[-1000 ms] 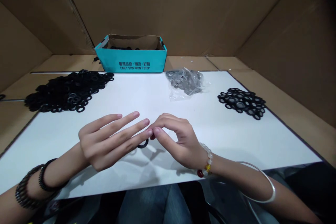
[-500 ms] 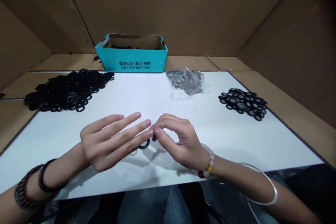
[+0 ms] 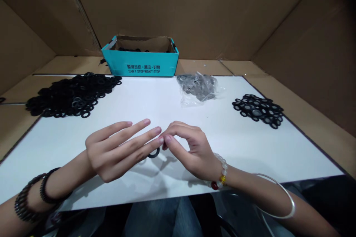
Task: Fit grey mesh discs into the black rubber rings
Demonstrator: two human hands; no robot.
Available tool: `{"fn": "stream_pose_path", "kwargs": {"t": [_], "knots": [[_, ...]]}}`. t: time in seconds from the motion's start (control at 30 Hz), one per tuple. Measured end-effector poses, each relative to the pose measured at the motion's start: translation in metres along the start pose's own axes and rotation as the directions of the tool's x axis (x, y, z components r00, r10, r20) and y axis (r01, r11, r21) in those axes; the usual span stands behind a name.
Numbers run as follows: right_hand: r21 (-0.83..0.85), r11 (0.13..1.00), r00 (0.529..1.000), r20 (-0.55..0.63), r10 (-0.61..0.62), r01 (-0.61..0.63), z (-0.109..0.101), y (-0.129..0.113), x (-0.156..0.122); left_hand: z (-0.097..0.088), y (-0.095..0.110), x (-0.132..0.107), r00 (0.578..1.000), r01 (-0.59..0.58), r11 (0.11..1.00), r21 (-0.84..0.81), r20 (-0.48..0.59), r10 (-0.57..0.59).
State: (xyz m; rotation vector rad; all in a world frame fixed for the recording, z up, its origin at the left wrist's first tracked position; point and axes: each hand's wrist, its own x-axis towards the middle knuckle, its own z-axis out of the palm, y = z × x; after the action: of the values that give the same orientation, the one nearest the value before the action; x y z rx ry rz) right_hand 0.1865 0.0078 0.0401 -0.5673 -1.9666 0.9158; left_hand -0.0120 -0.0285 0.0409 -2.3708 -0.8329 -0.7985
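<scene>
My left hand (image 3: 119, 150) and my right hand (image 3: 189, 148) meet fingertip to fingertip above the white board (image 3: 250, 148). Between them they hold a small black rubber ring (image 3: 154, 153), which shows just under the left fingers. The left fingers are stretched forward and pressed on the ring. The right fingers are curled in a pinch at its edge, and whatever else they hold is hidden. Dark bracelets circle my left wrist. A bead bracelet and a thin silver bangle sit on my right arm.
A large heap of black rings (image 3: 71, 95) lies at the board's far left. A smaller heap of rings with grey centres (image 3: 258, 110) lies at the right. A clear bag of grey discs (image 3: 198, 87) and a teal box (image 3: 140, 59) stand at the back. Cardboard walls surround the space.
Both hands stay in place at the ring; only a slight shift of the view.
</scene>
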Motion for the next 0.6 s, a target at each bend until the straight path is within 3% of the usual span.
{"fn": "stream_pose_path", "kwargs": {"t": [0.17,0.27,0.33,0.4,0.47,0.53,0.6], "knots": [[-0.037,0.999,1.000,0.004,-0.006,0.006,0.001,0.001,0.000,0.003,-0.007,0.000,0.999,-0.048,0.999,0.011,-0.017,0.048],[-0.232,0.971,0.995,0.088,-0.037,0.057,-0.007,0.012,0.005,0.011,-0.014,0.002,0.991,-0.132,0.991,-0.013,-0.034,0.131],[-0.509,0.856,0.984,0.180,0.006,0.088,-0.021,0.025,0.011,0.017,-0.016,0.005,0.998,-0.062,0.992,-0.113,-0.014,0.061],[-0.766,0.642,0.982,0.137,0.131,0.021,-0.040,0.041,0.019,0.022,-0.015,0.007,0.989,0.145,0.945,-0.292,0.075,-0.129],[-0.879,0.456,0.974,-0.038,0.223,-0.138,-0.062,0.056,0.024,0.025,-0.012,0.010,0.906,0.420,0.772,-0.477,0.267,-0.327],[-0.901,0.319,0.939,-0.212,0.270,-0.295,-0.081,0.067,0.028,0.027,-0.008,0.012,0.741,0.671,0.479,-0.566,0.505,-0.442],[-0.890,0.215,0.889,-0.322,0.326,-0.401,-0.092,0.074,0.029,0.030,-0.006,0.013,0.560,0.818,0.176,-0.548,0.688,-0.462]]}}
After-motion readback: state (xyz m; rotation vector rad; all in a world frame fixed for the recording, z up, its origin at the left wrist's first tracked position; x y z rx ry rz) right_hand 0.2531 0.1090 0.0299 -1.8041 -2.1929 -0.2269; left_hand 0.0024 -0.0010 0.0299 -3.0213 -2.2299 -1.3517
